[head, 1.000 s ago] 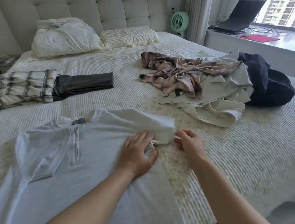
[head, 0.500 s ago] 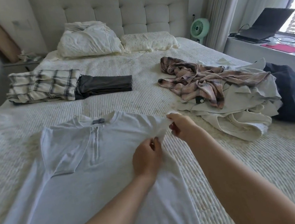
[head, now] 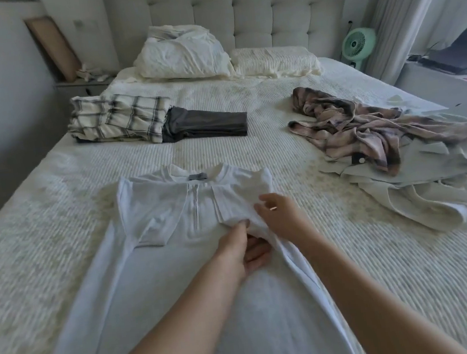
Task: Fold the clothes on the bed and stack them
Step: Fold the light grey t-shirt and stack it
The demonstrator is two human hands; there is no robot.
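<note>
So there's a white short-sleeved zip-neck shirt (head: pixel 179 270) spread flat on the cream ribbed bedspread (head: pixel 410 258), collar pointing at the headboard. Both sleeves are turned in over the chest. The left hand (head: pixel 241 247) sits near the middle of the shirt with its fingers tucked under the edge of the folded-in right sleeve, gripping that bit of fabric. The right hand (head: pixel 281 209) is right beside it on the same sleeve, fingers curled onto the cloth, but I can't tell if it's really pinching or just resting there.

There's a small grey neck label (head: pixel 198 176) inside the collar, way too blurry to read any brand.

Further up the bed on the left is a folded cream and black plaid garment (head: pixel 118 121) with a folded dark grey garment (head: pixel 209 124) touching its right side. Off to the right is the unfolded heap: a crumpled pink-brown plaid shirt (head: pixel 366 129) lying on top of some pale beige clothes (head: pixel 419 184).

Two cream pillows (head: pixel 183 57) at the tufted headboard (head: pixel 280 11), and a mint green fan (head: pixel 358 43) by the curtain.
</note>
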